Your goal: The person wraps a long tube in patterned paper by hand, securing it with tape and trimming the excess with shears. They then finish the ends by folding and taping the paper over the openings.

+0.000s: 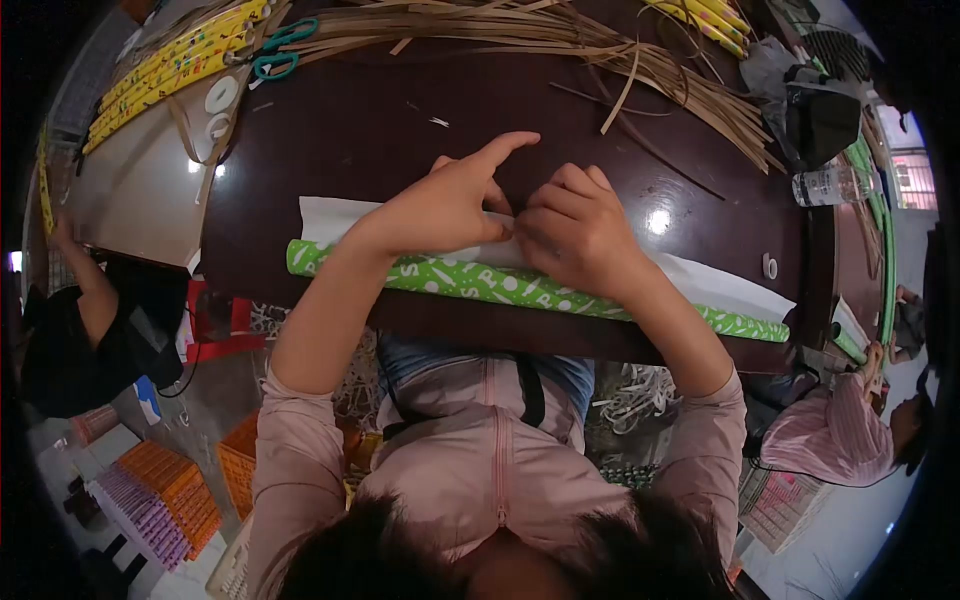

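Across the table edge before me lies a long green sheet roll [480,281] with white lettering and shapes, its white inner side [335,213] turned up along the far edge. My left hand [440,207] is over its middle, index finger stretched out and thumb pointing towards my right hand, with a gap between them. Close beside it, my right hand [583,235] has its fingers curled and pinched together at the white flap. What sits in that pinch is hidden.
Brown flat strips [470,32] lie along the table's far side, with teal-handled scissors [278,66] and yellow patterned rolls [180,65] at the left. A tape roll [769,266] and a plastic bottle [832,186] are at right. Co-workers sit on both sides; orange crates [175,490] stand lower left.
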The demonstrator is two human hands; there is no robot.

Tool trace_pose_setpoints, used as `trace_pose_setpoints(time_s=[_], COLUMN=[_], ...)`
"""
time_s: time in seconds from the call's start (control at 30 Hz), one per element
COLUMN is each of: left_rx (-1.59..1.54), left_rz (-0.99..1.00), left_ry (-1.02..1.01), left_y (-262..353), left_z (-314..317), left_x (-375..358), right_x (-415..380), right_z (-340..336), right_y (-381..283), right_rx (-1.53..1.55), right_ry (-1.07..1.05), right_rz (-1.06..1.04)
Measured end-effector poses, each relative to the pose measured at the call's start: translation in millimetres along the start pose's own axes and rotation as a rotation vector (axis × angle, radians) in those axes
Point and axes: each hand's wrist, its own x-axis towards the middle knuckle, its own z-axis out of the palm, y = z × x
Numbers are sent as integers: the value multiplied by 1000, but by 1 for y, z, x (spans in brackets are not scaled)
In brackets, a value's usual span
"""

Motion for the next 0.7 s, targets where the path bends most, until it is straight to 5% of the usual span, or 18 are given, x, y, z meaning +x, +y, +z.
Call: trace_pose_setpoints(time_s=[0.7], left_rx=[1], left_rz=[-53], left_ry=[34], left_y=[1], left_z=[1], left_x=[-2], right_x=[2], right_z=[4], right_y=[-4], right_rx=[-95], right_ry=[60], right_rz=[-50])
